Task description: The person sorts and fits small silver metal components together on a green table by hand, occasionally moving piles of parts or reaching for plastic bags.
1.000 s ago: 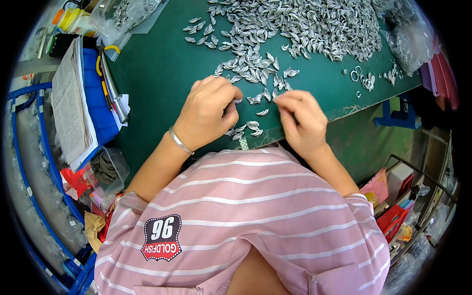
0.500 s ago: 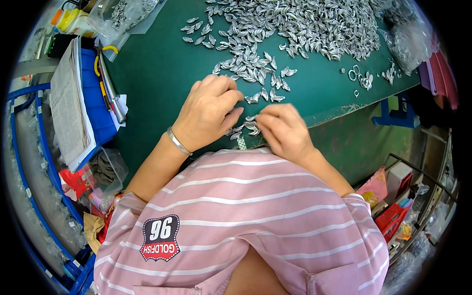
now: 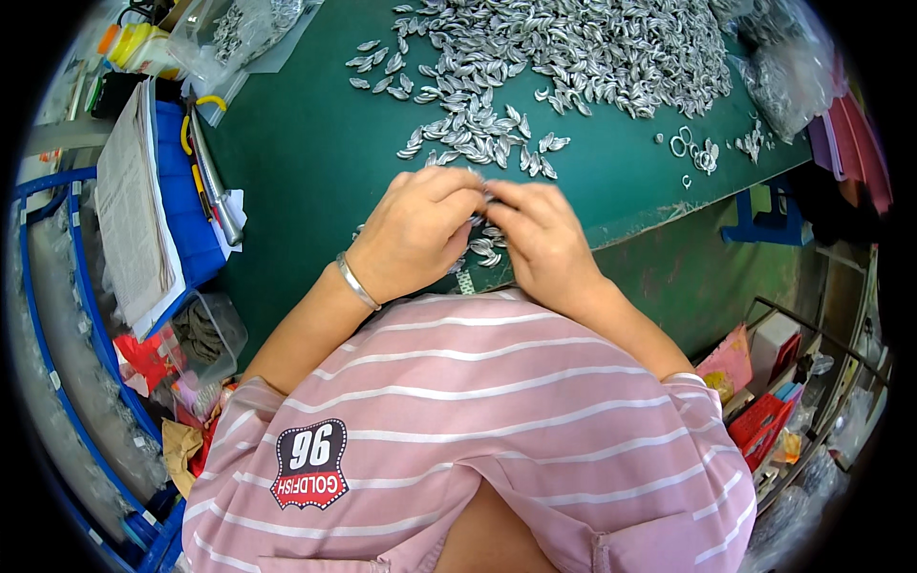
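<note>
I watch the left hand [image 3: 415, 234] and right hand [image 3: 544, 239] meet fingertip to fingertip, pinching a small silver metal piece [image 3: 485, 199] just below the loose cluster [image 3: 482, 143] on the green surface [image 3: 306, 143]. Near that surface's front edge, a slip could drop it.

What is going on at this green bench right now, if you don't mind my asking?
A person in a pink striped shirt works at a green table. The left hand and right hand meet near the table's front edge, fingertips pinched together over small silvery metal pieces. What exactly they grip is hidden. A large pile of the same pieces lies farther back, with a few metal rings to the right.
</note>
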Available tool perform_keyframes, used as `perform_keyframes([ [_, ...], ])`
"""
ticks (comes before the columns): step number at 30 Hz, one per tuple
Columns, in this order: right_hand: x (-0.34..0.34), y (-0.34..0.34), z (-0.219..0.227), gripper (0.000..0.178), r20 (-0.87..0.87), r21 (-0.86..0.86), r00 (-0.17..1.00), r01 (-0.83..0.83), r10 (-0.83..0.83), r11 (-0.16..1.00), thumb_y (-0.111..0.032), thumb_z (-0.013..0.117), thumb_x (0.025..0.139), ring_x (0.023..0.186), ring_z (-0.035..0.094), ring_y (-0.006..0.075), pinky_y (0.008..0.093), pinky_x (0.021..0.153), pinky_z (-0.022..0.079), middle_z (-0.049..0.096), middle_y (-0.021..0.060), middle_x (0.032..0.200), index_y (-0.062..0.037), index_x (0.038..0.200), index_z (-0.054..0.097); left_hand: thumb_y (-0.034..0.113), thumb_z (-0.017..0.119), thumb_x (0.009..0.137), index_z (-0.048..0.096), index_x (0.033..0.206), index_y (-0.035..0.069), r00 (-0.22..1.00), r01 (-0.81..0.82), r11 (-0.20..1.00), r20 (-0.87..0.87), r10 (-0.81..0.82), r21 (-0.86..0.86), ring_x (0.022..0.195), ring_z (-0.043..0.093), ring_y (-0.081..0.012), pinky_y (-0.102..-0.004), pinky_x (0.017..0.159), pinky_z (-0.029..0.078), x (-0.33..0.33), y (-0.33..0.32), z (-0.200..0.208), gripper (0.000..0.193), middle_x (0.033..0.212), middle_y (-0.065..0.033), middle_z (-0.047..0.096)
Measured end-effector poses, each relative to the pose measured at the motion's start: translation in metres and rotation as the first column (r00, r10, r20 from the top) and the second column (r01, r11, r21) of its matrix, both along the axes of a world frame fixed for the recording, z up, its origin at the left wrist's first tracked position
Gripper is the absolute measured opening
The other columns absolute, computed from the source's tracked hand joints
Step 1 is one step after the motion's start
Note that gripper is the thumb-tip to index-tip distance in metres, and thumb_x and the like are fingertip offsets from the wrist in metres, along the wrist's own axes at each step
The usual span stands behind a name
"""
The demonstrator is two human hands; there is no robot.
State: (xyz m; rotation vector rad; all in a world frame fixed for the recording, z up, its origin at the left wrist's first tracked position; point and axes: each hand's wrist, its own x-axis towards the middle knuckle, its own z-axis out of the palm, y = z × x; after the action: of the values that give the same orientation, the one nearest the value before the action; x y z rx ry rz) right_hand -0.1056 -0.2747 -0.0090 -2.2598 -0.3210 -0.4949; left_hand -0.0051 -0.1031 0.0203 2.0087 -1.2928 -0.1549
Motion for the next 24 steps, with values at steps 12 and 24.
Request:
perform_keyframes([
  [12,0.000,-0.020,0.004,0.022,-0.014,-0.026,0.999,-0.041,0.040,0.999,0.005,0.066,0.071,0.087,0.060,0.0306,0.0386,0.077,0.049,0.062,0.0111,0.097,-0.0011,0.092,0.066,-0.005,0.065,0.069,0.063,0.087,0.006,0.992,-0.068,0.997,0.101,0.070,-0.023,0.088,0.058,-0.0259,-0.0374,0.079,0.043,0.003,-0.004,-0.009,0.021,0.093,-0.0049,0.062],
  [24,0.012,-0.036,0.004,0.017,-0.028,-0.097,0.996,-0.084,0.082,0.992,-0.002,0.068,0.074,0.094,0.058,0.0295,0.0377,0.081,0.045,0.063,0.0093,0.104,-0.0049,0.091,0.067,-0.002,0.067,0.069,0.065,0.083,0.008,0.997,0.078,0.993,-0.027,-0.076,0.089,0.082,0.058,-0.0242,-0.0351,0.076,0.043,0.005,0.013,0.001,0.017,0.087,-0.0036,0.061],
])
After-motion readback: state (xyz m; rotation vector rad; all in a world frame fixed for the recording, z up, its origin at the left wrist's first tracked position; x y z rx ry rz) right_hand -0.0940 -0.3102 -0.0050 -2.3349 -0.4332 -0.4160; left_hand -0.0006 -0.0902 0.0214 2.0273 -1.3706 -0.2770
